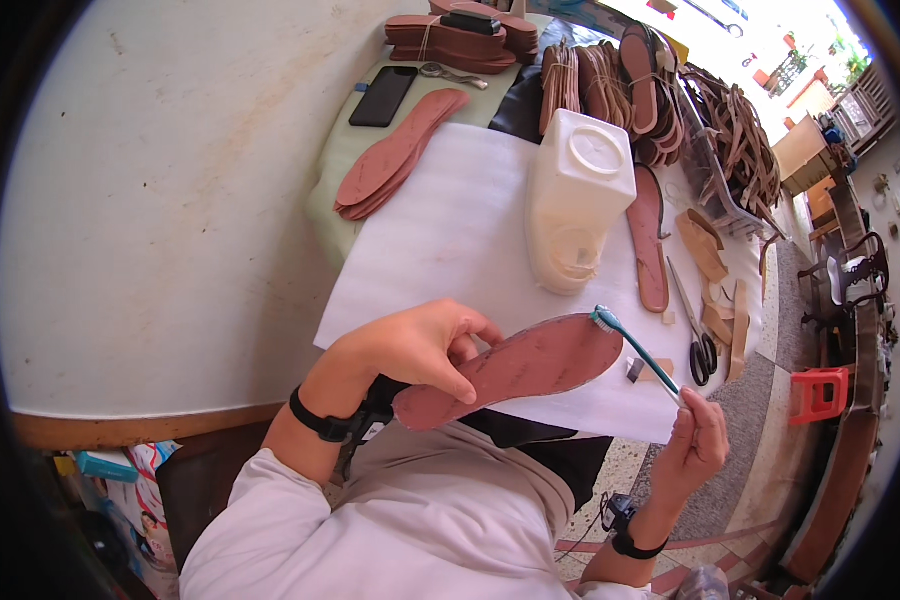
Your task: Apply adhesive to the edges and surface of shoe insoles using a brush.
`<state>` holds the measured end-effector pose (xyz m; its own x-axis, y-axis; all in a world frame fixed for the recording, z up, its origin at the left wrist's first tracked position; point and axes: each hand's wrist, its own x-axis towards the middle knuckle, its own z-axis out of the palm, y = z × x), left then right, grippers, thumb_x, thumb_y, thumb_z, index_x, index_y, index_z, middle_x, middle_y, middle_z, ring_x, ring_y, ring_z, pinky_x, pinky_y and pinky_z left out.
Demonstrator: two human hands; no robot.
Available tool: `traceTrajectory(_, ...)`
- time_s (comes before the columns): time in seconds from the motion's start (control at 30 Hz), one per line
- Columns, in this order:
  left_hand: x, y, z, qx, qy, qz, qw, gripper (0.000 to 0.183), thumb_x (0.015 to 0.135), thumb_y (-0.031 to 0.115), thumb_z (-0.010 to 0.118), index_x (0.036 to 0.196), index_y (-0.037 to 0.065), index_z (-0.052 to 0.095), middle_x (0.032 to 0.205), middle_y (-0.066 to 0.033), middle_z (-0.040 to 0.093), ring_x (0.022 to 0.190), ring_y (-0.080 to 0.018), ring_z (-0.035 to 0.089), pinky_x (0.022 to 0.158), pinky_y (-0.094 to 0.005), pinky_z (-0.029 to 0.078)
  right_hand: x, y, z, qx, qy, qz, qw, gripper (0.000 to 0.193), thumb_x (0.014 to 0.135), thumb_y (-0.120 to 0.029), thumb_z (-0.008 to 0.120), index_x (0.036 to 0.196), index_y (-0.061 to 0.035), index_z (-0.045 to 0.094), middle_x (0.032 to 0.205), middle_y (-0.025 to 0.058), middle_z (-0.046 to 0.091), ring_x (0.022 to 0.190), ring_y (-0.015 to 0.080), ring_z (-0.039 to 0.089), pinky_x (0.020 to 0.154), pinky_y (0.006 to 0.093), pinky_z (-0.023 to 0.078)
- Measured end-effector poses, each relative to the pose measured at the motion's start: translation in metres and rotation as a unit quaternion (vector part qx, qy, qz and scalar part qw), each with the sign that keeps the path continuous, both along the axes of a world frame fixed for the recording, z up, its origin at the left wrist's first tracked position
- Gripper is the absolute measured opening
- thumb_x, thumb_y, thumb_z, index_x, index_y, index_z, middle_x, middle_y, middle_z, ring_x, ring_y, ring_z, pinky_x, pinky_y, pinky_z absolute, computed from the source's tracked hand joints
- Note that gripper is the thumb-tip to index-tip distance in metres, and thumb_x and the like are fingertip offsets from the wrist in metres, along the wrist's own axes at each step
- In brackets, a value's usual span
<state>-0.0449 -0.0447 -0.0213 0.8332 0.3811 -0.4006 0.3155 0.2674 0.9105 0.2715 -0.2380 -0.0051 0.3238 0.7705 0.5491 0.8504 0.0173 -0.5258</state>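
work item: reddish-brown sole (530, 365), held in front of the person's torso at the near edge of the white sheet (440, 215). the sole slants upward from its lower left end to its right end; faint dark marks show on its face.

left hand (420, 350): holds the sole. the thumb lies on the upper face; the other fingers (485, 328) curl at the far edge and are partly hidden.

right hand (698, 437): fingers pinched narrow on the end of the toothbrush (642, 345). the handle runs up and leftward; the brush head is at the upper edge of the sole's right end.

each wrist carries a black band.

surroundings: the white sheet covers part of the pale green worktop (328, 210). on the sheet, beyond the held sole, stands a cream plastic container (580, 190). to its right lies a single sole with a dark edge (649, 240), followed by black-handled scissors (703, 355) and tan strap pieces (705, 250). at the far left of the sheet, a stack of soles (395, 160) lies near a black phone (384, 97). tied sole bundles (595, 88) stand at the far side, beside a clear bin (708, 175) filled with brown straps (735, 125). a red stool (820, 395) stands on the floor at the right.
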Motion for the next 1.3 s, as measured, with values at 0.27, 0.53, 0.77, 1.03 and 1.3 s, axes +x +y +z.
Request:
traceTrajectory(0.27,-0.003,0.002,-0.005,-0.032,-0.017,0.01,0.999,0.075,0.074,-0.001,0.085,0.139,-0.015,0.049,0.089,-0.0146,0.076,0.078,-0.0121,0.069,0.068,-0.0257,0.053,0.008,-0.006,-0.003,0.015,0.002,-0.011,1.0,0.016,0.095,-0.003,0.064,0.107,0.0022,0.074,0.08,0.0099,0.066,0.068,0.0162,0.061,0.059,0.0282,0.045)
traceTrajectory(0.53,-0.006,0.001,-0.003,-0.058,-0.042,0.042,0.997,0.073,0.075,-0.002,0.084,0.137,-0.017,0.05,0.089,-0.0134,0.076,0.076,-0.0114,0.069,0.066,-0.025,0.053,0.014,-0.014,-0.01,0.011,0.026,-0.008,1.0,0.016,0.097,-0.004,0.063,0.108,0.0037,0.072,0.083,0.0062,0.063,0.066,0.0093,0.054,0.056,0.0232,0.04)
traceTrajectory(0.77,-0.007,0.001,-0.004,-0.092,-0.07,0.064,0.991,0.073,0.075,-0.003,0.085,0.138,-0.016,0.05,0.092,-0.0134,0.077,0.079,-0.0113,0.071,0.07,-0.0243,0.054,0.017,-0.028,-0.028,0.007,0.131,-0.003,0.991,0.018,0.098,-0.001,0.063,0.111,0.0036,0.072,0.084,0.004,0.063,0.065,0.0061,0.053,0.056,0.0199,0.04)
traceTrajectory(1.03,-0.007,-0.001,-0.009,-0.101,-0.088,0.08,0.988,0.073,0.075,-0.002,0.086,0.138,-0.016,0.051,0.091,-0.0132,0.077,0.078,-0.0111,0.071,0.071,-0.0243,0.055,0.008,-0.036,-0.034,0.001,0.202,0.003,0.979,0.016,0.096,-0.002,0.062,0.108,0.0055,0.071,0.08,0.0043,0.061,0.064,0.008,0.054,0.056,0.0221,0.04)
traceTrajectory(1.3,-0.008,0.004,-0.005,-0.047,-0.03,-0.01,0.998,0.064,0.073,-0.006,0.083,0.132,-0.012,0.058,0.093,-0.0133,0.077,0.081,-0.0121,0.072,0.07,-0.0258,0.056,0.008,-0.006,0.01,0.045,0.162,-0.029,0.985,0.015,0.097,-0.006,0.062,0.104,0.0044,0.071,0.08,0.0054,0.062,0.063,0.0087,0.053,0.055,0.0234,0.04)
